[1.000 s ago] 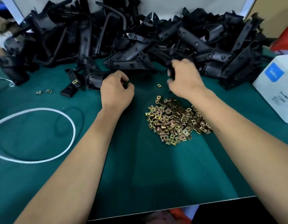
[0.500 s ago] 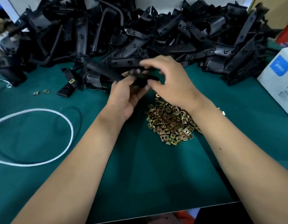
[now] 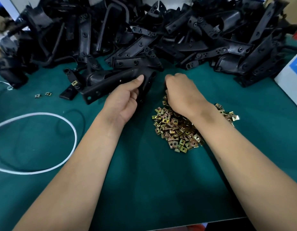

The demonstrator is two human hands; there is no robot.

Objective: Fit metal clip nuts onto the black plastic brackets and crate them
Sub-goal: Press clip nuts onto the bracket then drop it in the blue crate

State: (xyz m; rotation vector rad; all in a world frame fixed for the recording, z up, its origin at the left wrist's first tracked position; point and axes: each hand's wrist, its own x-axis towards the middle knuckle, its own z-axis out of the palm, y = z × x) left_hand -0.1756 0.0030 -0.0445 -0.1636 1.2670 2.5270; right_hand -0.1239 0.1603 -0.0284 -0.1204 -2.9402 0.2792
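My left hand (image 3: 126, 99) grips a long black plastic bracket (image 3: 111, 84) that points up and to the left over the green mat. My right hand (image 3: 182, 95) rests knuckles-up on the far end of a heap of brass-coloured clip nuts (image 3: 176, 130); its curled fingers hide whatever they touch. A large pile of black brackets (image 3: 152, 34) fills the back of the table. One bracket with a clip nut fitted (image 3: 73, 84) lies at the pile's left front.
Two loose clip nuts (image 3: 43, 95) lie on the green mat (image 3: 144, 180) at the left. A white cord loop (image 3: 36, 142) and a thin black cord lie at the left front. A white box (image 3: 292, 80) stands at the right edge. The table's near edge runs below my forearms.
My right hand let go of the bracket and dropped to the clip nut heap. My left hand now holds the bracket alone, swung out to the left.
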